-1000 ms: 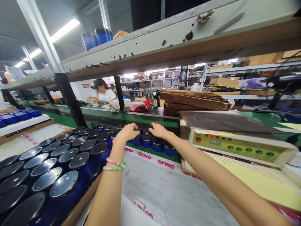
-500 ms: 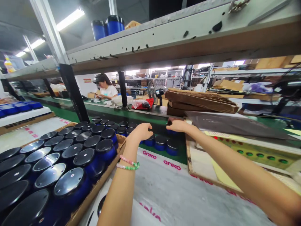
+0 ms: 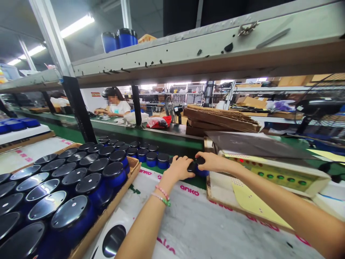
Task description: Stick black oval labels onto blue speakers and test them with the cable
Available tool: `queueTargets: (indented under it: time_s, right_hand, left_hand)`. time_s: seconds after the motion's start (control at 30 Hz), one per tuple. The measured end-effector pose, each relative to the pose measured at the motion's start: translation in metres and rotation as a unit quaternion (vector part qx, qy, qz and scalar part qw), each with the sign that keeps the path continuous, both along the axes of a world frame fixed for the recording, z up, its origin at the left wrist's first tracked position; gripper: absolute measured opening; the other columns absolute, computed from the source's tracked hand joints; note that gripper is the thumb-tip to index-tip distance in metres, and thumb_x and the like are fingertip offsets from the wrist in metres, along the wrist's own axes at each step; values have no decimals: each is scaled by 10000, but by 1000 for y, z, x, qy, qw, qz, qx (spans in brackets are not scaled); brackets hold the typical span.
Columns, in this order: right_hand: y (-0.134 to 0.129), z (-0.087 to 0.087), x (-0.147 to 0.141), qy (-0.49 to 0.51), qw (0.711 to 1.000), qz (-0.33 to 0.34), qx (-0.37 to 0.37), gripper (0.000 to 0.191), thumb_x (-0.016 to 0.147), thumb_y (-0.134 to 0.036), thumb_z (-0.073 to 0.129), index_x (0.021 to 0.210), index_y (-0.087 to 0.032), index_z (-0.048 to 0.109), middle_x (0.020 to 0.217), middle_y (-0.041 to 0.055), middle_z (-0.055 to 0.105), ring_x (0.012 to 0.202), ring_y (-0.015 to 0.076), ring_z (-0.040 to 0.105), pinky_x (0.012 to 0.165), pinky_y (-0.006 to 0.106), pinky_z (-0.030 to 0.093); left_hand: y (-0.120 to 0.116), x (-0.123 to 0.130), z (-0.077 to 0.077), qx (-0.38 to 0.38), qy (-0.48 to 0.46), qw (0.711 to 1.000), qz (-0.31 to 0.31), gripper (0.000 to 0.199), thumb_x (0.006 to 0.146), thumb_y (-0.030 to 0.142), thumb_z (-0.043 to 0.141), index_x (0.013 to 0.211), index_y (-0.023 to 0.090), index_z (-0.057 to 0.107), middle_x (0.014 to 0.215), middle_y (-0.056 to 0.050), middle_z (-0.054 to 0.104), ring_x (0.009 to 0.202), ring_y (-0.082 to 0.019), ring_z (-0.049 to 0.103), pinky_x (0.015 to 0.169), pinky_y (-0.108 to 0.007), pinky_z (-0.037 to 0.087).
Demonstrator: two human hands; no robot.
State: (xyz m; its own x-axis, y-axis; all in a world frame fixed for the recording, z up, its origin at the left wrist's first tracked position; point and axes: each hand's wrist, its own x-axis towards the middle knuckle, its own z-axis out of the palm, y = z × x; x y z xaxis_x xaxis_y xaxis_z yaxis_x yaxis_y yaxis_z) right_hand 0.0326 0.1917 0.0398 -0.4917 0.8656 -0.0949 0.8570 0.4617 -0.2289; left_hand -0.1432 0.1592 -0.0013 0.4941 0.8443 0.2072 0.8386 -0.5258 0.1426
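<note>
The fingers of the left hand (image 3: 179,168) are bent, with the thumb on the near side of the black lid of one jar (image 3: 191,167), so they pinch this lid. The fingers of the right hand (image 3: 210,162) are also bent, and the thumb and forefinger pinch the black lid of another jar (image 3: 199,160), just beside the first. The lower parts of both jars are partly hidden, so I cannot tell if they touch the green surface (image 3: 172,142) under them.

To the left of the left fingers, other blue jars with black lids (image 3: 163,160) stand upright in rows on this green surface. On the near side of the fingers lies a pale sheet (image 3: 188,212) with pink letters, and a bracelet (image 3: 161,196) of pink, white and green beads is around the left wrist.

More to the left, well apart from the fingers, a cardboard tray (image 3: 134,172) holds many jars of the same kind, close together. To the right of the right fingers is a control box (image 3: 280,177) with green buttons and a red light, and a dark sheet (image 3: 250,144) covers its top. Beyond the fingers there are brown cardboard pieces (image 3: 218,120), and above them runs a long shelf (image 3: 172,54). Far to the left, a person (image 3: 120,107) in a white top sits.
</note>
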Motion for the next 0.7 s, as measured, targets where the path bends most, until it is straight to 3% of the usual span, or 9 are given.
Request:
queueTargets:
  time_s: [0.13, 0.23, 0.4, 0.7]
  right_hand:
    - [-7, 2, 13, 66, 996, 62, -27, 374, 876, -290, 601, 1223, -180, 514, 1145, 68, 583, 972, 197, 588, 851, 403, 492]
    - [-13, 0, 18, 103, 992, 66, -27, 434, 836, -266, 648, 1235, -178, 502, 1147, 69, 581, 978, 202, 586, 852, 401, 491]
    - [-13, -21, 21, 156, 987, 22, 35, 383, 856, -313, 623, 1197, -168, 522, 1164, 82, 560, 1011, 219, 565, 871, 434, 474]
    - [-14, -53, 22, 212, 973, 55, 66, 402, 876, -324, 599, 1236, -176, 499, 1218, 88, 530, 1061, 233, 545, 899, 457, 459]
  left_hand:
    - [2, -3, -2, 23, 1, 1000, 5, 372, 894, 368, 563, 1203, 164, 524, 1223, -94, 545, 1103, -250, 541, 941, -493, 435]
    - [4, -3, -4, 35, 0, 999, 10, 369, 896, 364, 562, 1204, 165, 523, 1223, -94, 544, 1103, -250, 541, 940, -491, 437]
    - [5, -5, -5, 41, -1, 999, 16, 363, 896, 362, 562, 1199, 165, 526, 1217, -93, 548, 1095, -247, 545, 936, -488, 441]
    - [8, -11, -2, 15, 5, 1000, 20, 369, 894, 359, 565, 1207, 168, 523, 1239, -94, 536, 1120, -254, 531, 954, -501, 424]
